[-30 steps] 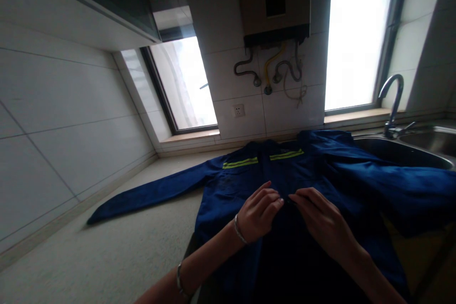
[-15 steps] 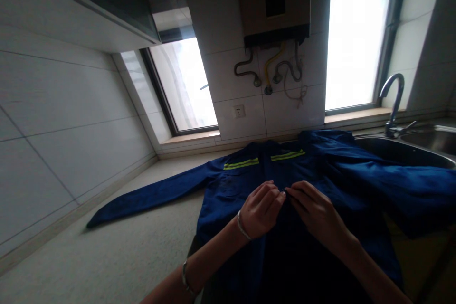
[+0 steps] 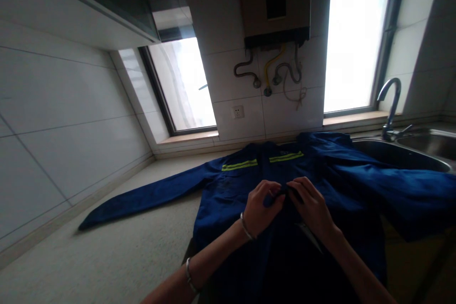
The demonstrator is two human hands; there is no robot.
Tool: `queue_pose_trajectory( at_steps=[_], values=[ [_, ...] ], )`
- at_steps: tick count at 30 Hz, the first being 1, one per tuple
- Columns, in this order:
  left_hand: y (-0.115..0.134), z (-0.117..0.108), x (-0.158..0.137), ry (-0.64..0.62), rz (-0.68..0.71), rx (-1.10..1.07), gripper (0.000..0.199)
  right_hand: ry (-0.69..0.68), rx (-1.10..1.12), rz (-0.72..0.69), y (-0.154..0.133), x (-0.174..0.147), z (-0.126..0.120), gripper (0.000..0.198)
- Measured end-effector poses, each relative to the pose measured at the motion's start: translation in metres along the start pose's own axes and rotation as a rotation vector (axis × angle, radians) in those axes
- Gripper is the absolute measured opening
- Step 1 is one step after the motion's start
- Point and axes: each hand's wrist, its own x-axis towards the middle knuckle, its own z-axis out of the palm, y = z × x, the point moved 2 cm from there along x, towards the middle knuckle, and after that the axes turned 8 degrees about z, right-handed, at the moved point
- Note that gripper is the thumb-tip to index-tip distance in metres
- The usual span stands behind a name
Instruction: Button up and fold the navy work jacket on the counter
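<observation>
A dark blue work jacket (image 3: 221, 204) with yellow-green reflective strips on its chest lies spread over the counter, one sleeve stretched out to the left. Over the middle of its front, my left hand (image 3: 261, 206) has thumb and fingers closed on the front edge, with blue fabric showing between them. Close beside it, my right hand (image 3: 309, 206) pinches the front placket from the other side. Whether a button or a snap lies between the fingertips is too dark to tell. Below my right hand shows a narrow pale strip (image 3: 309, 235) that I cannot identify.
The pale countertop (image 3: 135, 256) runs along the left wall. A double steel sink (image 3: 434, 145) with a curved faucet (image 3: 392, 104) is at the right, beside the other sleeve. A water heater (image 3: 276, 4) hangs on the tiled wall between two windows, above a socket (image 3: 237, 112).
My left fingers have opened up somewhat, and blue fabric now shows between them. My right hand has shifted slightly left, and a pale strip has come into sight beneath it.
</observation>
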Motion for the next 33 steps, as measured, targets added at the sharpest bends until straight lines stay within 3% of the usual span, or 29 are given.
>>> queue_pose_trajectory(
  at_steps=[3,7,13,17,20,24,29,33],
  values=[
    [-0.008,0.0,0.004,-0.103,-0.236,-0.223,0.036,-0.016,0.009,-0.039,-0.002,-0.006,0.001,0.021],
    [-0.015,0.008,0.001,-0.242,-0.442,-0.428,0.039,0.042,0.075,0.1,-0.003,-0.011,-0.001,0.02],
    [-0.01,0.014,-0.002,-0.218,-0.549,-0.504,0.045,0.15,-0.145,0.202,-0.015,-0.016,-0.014,0.017],
    [-0.01,0.013,-0.001,-0.202,-0.686,-0.729,0.052,0.022,-0.177,0.142,-0.023,-0.018,-0.016,0.016],
    [-0.012,0.013,-0.002,-0.207,-0.72,-0.82,0.054,-0.006,-0.13,0.199,-0.023,-0.022,-0.015,0.02],
    [-0.015,0.017,-0.004,-0.139,-0.737,-0.85,0.052,-0.005,0.068,0.375,-0.03,-0.031,-0.024,0.019],
    [-0.013,0.021,-0.005,-0.116,-0.75,-0.847,0.05,-0.269,0.307,0.604,-0.04,-0.044,-0.027,0.026],
    [-0.012,0.021,-0.005,-0.157,-0.753,-0.845,0.045,-0.346,0.455,0.669,-0.037,-0.049,-0.01,0.037]
  ],
)
